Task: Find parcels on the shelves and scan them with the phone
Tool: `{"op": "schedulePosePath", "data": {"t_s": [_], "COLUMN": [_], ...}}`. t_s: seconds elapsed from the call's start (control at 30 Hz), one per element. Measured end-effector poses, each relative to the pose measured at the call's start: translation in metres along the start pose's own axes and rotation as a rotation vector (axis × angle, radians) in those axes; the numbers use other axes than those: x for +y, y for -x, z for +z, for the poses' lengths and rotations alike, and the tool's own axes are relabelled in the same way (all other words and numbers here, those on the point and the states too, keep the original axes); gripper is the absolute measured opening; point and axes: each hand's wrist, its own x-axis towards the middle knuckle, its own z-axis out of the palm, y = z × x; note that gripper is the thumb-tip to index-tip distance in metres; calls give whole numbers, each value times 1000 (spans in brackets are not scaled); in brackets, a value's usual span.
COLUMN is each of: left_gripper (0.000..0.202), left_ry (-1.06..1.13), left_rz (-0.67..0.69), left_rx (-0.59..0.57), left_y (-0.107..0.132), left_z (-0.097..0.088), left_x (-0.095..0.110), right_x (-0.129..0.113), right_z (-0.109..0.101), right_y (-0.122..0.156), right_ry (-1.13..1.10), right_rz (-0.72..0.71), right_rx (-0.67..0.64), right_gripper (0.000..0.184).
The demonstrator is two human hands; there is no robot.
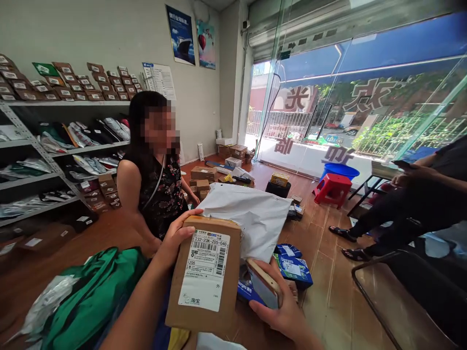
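Observation:
My left hand [177, 236] grips the upper left edge of a brown cardboard box [177, 311], its fingers closed round it. A white shipping label [204, 270] with barcodes covers much of the box side facing me. In my right hand [282, 311] is a smartphone [265, 284], tilted, just right of the box. Behind both lies a large white mailing bag [251, 209]; the box hides part of it. Blue printed packages [294, 267] sit beyond the phone.
A person [153, 175] is close on my left, near a green sack [98, 296]. Shelves [87, 148] of parcels line the left wall. Boxes [204, 172] lie on the floor ahead. A red stool [332, 190], another person [401, 194] and a metal-framed chair [368, 287] are at right.

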Motion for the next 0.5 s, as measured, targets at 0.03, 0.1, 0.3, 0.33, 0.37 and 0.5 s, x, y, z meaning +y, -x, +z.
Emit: {"op": "schedulePosePath", "data": {"t_s": [0.03,0.1,0.3,0.33,0.37,0.5], "left_gripper": [65,63,62,63,63,65], "left_ry": [-3,9,18,9,0,-29], "left_rz": [-10,-25,-41,-39,-39,-53], "left_rx": [11,29,47,44,43,51], "left_y": [-2,-6,-8,-8,-8,-8], "left_z": [1,4,6,6,6,6], "left_x": [0,-2,-5,-5,-6,-6], "right_x": [3,8,24,25,26,23], "right_z": [0,0,4,5,5,5], "right_y": [-1,-2,-1,-1,0,0], "right_ry": [15,39,34,24,10,-62], "right_rz": [-20,-35,-38,-21,-1,50], "right_rx": [16,30,43,35,27,25], "right_gripper": [63,62,64,64,65,68]}}
